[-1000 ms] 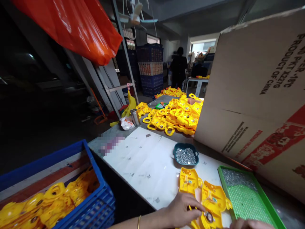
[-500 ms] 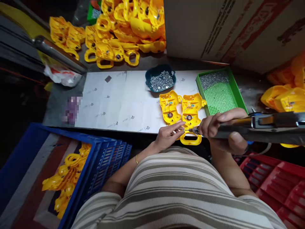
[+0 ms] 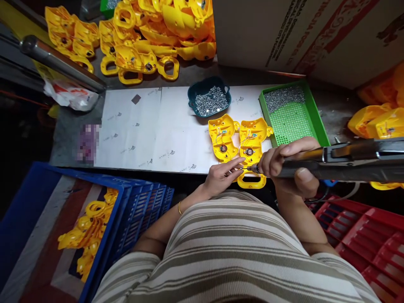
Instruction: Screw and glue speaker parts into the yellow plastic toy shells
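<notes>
My right hand (image 3: pixel 280 160) is wrapped around a dark power screwdriver (image 3: pixel 353 166), held level with its thin bit pointing left. Beside the bit tip, my left hand (image 3: pixel 219 179) has its fingertips pinched together; whatever they hold is too small to make out. Under the fingers and bit lies a yellow plastic shell half (image 3: pixel 252 136) with a handle ring, its hollow side up, showing wires and a round part. Left of it rests a similar yellow shell half (image 3: pixel 217 132), its lower end partly behind my left hand.
A dark teal bowl (image 3: pixel 193 101) of screws and a green tray (image 3: pixel 317 115) with more small metal parts stand behind the shells. Yellow shells (image 3: pixel 186 25) are piled at the back beside a big carton (image 3: pixel 252 38). Blue crates (image 3: pixel 126 198) stand left, a red crate (image 3: pixel 362 223) right.
The view has shifted slightly, so the bench items appear a little higher and more to the left. Both hands stay at the same shell, with the screwdriver bit at the left fingertips.
</notes>
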Action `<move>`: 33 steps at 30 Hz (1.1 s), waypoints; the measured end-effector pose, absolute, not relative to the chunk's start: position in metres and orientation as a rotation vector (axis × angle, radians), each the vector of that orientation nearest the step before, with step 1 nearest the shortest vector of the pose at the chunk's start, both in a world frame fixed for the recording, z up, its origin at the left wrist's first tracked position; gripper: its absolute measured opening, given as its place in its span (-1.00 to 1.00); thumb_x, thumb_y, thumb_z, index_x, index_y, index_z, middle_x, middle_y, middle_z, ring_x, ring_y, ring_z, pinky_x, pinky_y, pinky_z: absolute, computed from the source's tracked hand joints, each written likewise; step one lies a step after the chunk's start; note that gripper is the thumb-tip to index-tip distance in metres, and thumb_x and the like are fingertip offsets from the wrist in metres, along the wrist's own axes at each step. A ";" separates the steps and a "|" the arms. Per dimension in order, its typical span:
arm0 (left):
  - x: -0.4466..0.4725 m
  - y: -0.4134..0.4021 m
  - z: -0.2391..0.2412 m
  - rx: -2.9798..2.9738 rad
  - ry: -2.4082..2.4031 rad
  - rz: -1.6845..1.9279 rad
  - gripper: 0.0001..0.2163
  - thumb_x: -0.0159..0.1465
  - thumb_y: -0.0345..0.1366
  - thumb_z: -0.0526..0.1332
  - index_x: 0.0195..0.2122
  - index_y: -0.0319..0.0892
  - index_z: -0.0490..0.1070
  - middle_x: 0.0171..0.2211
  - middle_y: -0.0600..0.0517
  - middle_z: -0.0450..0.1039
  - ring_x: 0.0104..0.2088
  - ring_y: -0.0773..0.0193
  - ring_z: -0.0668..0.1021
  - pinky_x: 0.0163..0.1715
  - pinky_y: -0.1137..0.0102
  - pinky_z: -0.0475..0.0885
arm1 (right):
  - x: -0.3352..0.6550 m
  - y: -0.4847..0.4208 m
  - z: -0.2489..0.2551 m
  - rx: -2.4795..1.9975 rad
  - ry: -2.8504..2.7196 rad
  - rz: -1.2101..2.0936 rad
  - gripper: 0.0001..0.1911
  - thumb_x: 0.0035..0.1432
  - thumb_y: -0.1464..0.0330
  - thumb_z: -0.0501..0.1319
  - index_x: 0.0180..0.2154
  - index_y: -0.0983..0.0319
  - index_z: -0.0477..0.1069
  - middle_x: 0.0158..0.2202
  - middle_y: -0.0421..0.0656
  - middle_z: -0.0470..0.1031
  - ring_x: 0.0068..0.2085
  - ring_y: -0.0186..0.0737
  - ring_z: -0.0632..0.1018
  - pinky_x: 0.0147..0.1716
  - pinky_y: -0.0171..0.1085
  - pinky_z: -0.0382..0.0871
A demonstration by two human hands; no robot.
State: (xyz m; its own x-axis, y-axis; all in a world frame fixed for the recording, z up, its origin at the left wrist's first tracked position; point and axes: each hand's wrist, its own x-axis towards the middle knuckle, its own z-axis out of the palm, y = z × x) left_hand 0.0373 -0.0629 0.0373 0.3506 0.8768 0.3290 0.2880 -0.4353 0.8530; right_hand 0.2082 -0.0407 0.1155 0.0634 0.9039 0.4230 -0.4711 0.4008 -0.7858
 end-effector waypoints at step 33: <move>0.021 -0.057 0.013 2.092 1.807 0.887 -0.23 0.12 0.16 0.28 0.26 -0.17 0.19 0.29 -0.29 0.10 0.24 -0.13 0.23 0.17 0.04 0.20 | 0.202 -0.020 0.108 -0.454 -1.151 0.975 -0.79 0.10 0.21 0.24 -0.21 0.12 0.45 -0.66 -0.32 0.29 -0.70 -0.35 0.33 -0.74 -0.33 0.26</move>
